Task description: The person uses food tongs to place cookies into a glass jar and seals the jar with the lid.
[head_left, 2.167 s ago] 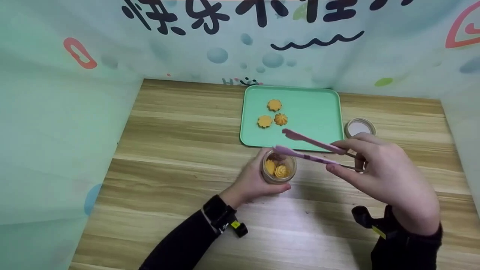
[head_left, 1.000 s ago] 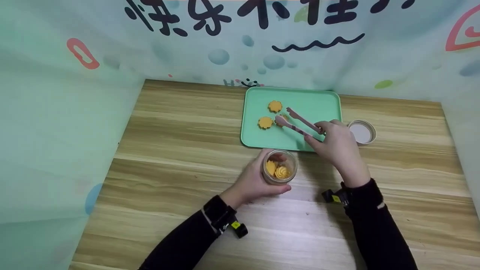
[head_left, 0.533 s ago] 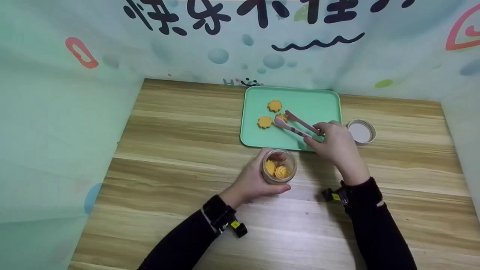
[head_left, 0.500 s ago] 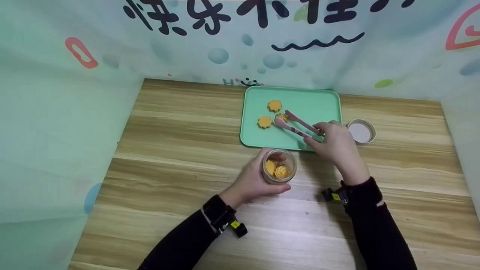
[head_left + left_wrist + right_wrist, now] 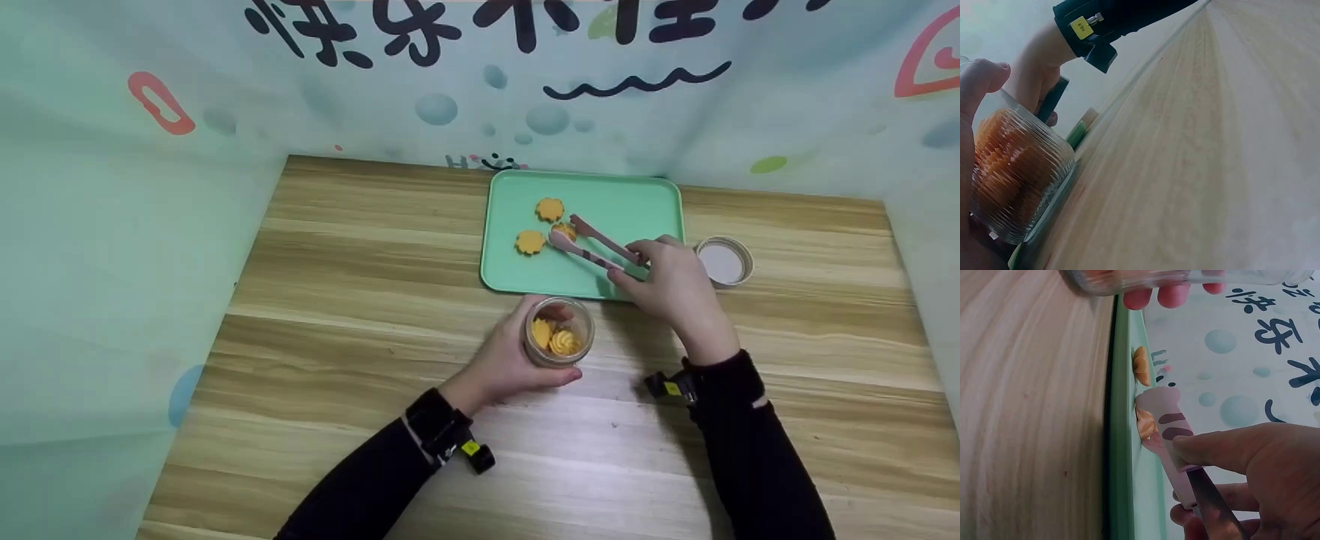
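Note:
My left hand grips a clear ribbed jar around its side; several orange swirl cookies lie inside it. With thumb and fingers, my right hand holds pink tongs over the green tray. The tongs' two tips stand on either side of a swirl cookie on the tray, partly hidden by the near tip in the head view. Two more flower-shaped cookies lie there, one cookie behind and another cookie to the left.
A round jar lid lies right of the tray on the wooden table. A printed pale green cloth hangs behind the table and along its sides.
My right hand has brought the tongs from above the jar, away from me and down to the swirl cookie on the tray. The left hand and jar have stayed in place.

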{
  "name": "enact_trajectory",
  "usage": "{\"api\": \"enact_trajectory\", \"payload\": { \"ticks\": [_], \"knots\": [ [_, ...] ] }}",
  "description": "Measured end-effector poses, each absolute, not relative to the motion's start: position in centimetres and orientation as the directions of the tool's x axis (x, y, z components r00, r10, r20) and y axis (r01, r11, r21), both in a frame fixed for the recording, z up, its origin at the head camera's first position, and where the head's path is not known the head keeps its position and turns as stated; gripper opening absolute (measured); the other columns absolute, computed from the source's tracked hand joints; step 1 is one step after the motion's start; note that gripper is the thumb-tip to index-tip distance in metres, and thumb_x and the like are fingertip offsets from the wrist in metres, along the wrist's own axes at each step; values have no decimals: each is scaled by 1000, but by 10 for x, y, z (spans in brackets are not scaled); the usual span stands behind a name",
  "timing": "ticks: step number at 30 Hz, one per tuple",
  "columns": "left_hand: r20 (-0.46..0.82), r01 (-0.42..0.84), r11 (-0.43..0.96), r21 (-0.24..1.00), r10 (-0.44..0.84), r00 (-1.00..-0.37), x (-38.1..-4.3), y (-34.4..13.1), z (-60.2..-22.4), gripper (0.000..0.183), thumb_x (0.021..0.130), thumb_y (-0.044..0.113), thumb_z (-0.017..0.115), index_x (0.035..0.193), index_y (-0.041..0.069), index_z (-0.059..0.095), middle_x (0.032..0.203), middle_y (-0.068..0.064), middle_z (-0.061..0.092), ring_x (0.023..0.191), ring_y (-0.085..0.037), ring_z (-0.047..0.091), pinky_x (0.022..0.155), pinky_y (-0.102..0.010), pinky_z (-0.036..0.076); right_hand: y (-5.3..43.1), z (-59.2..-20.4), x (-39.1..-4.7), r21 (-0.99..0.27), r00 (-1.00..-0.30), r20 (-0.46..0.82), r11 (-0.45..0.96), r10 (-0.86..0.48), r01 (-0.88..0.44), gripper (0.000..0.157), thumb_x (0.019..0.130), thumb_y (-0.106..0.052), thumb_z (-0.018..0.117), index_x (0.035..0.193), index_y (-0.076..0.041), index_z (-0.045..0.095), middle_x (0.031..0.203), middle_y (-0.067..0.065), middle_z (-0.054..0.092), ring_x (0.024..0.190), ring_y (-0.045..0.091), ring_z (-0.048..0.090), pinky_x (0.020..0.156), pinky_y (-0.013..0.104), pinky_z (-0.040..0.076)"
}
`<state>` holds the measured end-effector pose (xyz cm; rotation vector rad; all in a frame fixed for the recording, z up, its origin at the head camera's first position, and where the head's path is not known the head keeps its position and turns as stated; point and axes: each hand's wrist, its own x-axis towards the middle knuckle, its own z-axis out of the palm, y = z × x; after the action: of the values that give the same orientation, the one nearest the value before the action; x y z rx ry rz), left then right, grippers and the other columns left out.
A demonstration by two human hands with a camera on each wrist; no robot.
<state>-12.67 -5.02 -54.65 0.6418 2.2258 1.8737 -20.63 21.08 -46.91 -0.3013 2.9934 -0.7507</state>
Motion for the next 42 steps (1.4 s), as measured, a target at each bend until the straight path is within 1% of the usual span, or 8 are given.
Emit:
{"api": "enact_trajectory", "payload": {
  "ticks": [8,13,20,25,29,33,38,42],
  "knots": [
    [150,221,126,967,421,-894,-126,-51,-546,94,69,43,101,146,36,47,139,9,65,132,-8,60,119,-34,49,210,-467,-205,-460,-978,21,867,-206,-192,40,97,-32,76,118,3,75,106,22,71,93,37,63,81,53,50],
    [156,228,126,965,422,-893,-127,-51,-547,94,69,42,101,146,36,47,139,9,65,133,-8,61,119,-34,49,211,-463,-204,-457,-978,20,868,-210,-196,37,97,-30,77,115,3,75,105,21,71,93,37,64,80,53,50],
    [147,219,129,967,420,-895,-127,-51,-547,94,70,42,100,146,35,47,139,11,65,133,-8,60,120,-34,48,213,-458,-202,-469,-982,2,867,-190,-169,37,96,-32,77,114,1,76,108,19,72,94,35,63,79,50,48],
    [147,219,131,967,417,-897,-126,-50,-546,93,69,43,100,145,36,48,138,11,65,133,-7,60,120,-34,48,215,-453,-199,-483,-979,13,856,-205,-185,38,97,-34,76,112,1,75,108,20,72,93,34,61,77,45,45],
    [153,222,121,967,419,-895,-126,-49,-546,91,70,40,101,144,34,48,138,9,66,132,-10,61,120,-33,48,216,-449,-197,-486,-976,33,849,-216,-205,36,97,-32,77,111,1,76,106,20,72,91,33,60,75,42,44],
    [156,220,108,970,421,-894,-126,-49,-547,91,70,38,101,144,33,49,138,8,66,133,-11,61,120,-33,49,217,-445,-194,-483,-975,42,850,-220,-212,34,97,-31,77,110,1,76,107,21,72,92,34,62,77,43,45],
    [152,212,100,972,420,-894,-126,-49,-547,91,70,34,101,145,30,50,138,9,66,133,-9,61,120,-33,49,218,-441,-192,-470,-970,67,850,-235,-239,33,96,-30,78,108,2,77,106,22,73,91,35,63,76,44,44],
    [150,211,105,972,418,-896,-126,-49,-546,92,69,32,102,145,31,49,138,8,66,133,-8,61,120,-33,49,218,-436,-189,-464,-970,78,853,-231,-240,34,96,-30,78,108,1,77,107,22,74,92,35,64,76,44,45]
  ]
}}
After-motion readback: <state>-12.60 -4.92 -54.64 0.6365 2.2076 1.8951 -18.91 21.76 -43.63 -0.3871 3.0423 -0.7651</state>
